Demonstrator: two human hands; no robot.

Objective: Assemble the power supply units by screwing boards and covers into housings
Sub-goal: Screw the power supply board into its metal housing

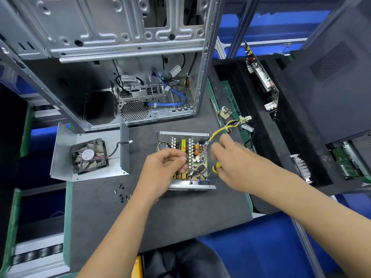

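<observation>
two hands over open power supply housing (185,160), board inside, left grip (168,162) curled, right grip (230,157) pinching screwdriver (214,169)

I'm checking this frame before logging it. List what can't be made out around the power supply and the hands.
Head view only:
- Right hand: motion-blurred, so its grip on the screwdriver is unclear.
- Screwdriver tip: lost among board parts.
- Left hand: curled fingers hide whatever they pinch.
- Loose screws: too small to count.
- Fan label: unreadable.
</observation>
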